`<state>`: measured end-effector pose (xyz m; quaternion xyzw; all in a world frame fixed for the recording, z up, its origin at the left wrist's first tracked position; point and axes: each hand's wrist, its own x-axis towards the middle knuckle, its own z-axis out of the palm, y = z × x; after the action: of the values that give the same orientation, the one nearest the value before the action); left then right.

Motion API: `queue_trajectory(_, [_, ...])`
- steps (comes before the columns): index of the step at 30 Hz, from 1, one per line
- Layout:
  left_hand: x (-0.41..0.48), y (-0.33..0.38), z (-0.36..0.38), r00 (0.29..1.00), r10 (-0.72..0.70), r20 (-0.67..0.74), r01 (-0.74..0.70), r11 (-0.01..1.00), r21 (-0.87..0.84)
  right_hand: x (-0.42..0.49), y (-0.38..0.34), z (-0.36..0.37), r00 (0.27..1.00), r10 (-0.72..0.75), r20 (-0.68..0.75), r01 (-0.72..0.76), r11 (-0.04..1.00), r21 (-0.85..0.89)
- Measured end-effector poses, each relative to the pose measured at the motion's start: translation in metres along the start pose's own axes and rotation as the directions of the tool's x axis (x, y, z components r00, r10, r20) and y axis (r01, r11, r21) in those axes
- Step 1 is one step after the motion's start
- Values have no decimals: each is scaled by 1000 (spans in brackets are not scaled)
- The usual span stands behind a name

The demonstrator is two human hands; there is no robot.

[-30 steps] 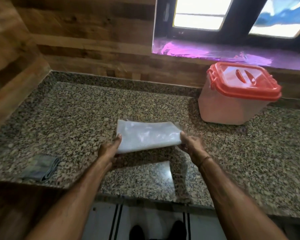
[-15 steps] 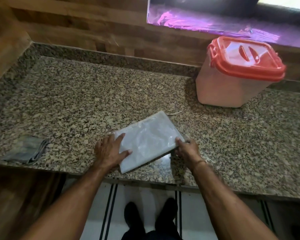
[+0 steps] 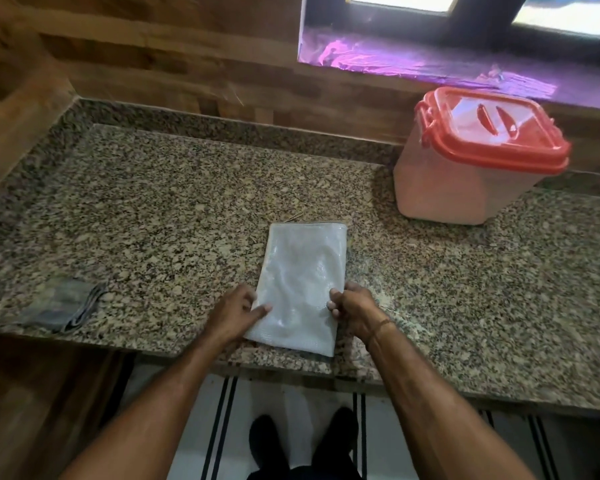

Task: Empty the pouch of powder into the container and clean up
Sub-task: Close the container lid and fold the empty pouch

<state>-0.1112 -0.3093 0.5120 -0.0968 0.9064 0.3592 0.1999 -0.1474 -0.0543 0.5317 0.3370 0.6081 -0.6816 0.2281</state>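
A flat white plastic pouch [image 3: 302,282] lies lengthwise on the granite counter [image 3: 174,209], its near end close to the front edge. My left hand [image 3: 234,311] rests on the pouch's near left side, fingers spread on it. My right hand [image 3: 352,308] grips the near right edge with curled fingers. The translucent container [image 3: 461,174] with a closed red lid [image 3: 489,131] stands at the back right, well apart from the pouch.
A folded grey cloth [image 3: 63,303] lies at the counter's front left edge. A wooden wall runs behind and to the left. A window sill [image 3: 430,64] sits above the container. My feet stand on the white striped floor below.
The pouch has been laid down and turned from crosswise to lengthwise on the counter. Both hands followed it and now sit at its near end.
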Motion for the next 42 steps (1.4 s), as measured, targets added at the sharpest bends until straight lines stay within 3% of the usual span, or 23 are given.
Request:
queue_trajectory(2, [10, 0, -10, 996, -87, 3, 85, 961, -262, -5, -5, -3, 997, -6, 77, 4, 1000, 15])
queue_trajectory(5, [14, 12, -19, 981, -145, 131, 192, 843, -503, -14, -11, -8, 981, -25, 195, 26, 1000, -2])
queue_trajectory(8, [10, 26, -24, 959, -159, 233, 272, 743, -612, -19, -18, -16, 965, -57, 254, 57, 998, 5])
queue_trajectory(11, [7, 41, -24, 957, -159, 242, 286, 644, -709, -22, -28, -27, 964, -78, 253, 87, 996, -27])
queue_trajectory(17, [0, 75, -21, 969, -228, 97, 227, 656, -720, -29, -47, -39, 975, -108, 194, 101, 994, 46])
queue_trajectory(23, [-33, 105, -33, 960, -281, -25, 150, 582, -799, -28, -72, -42, 928, -273, 253, 287, 958, -20])
queue_trajectory(31, [-92, 128, 9, 837, -457, -301, -57, 474, -879, -44, -72, -44, 823, -446, 353, 514, 848, -128])
queue_trajectory(36, [-136, 109, 24, 779, -547, -308, -117, 355, -927, -54, -43, -32, 846, -324, 423, 414, 899, -139])
queue_trajectory(40, [-180, 82, 27, 649, -660, -380, -161, 369, -915, -77, -16, -10, 839, -170, 517, 294, 941, -166])
queue_trajectory(42, [-205, 68, 30, 634, -686, -357, -225, 278, -934, -90, -4, 0, 822, -126, 556, 283, 936, -207])
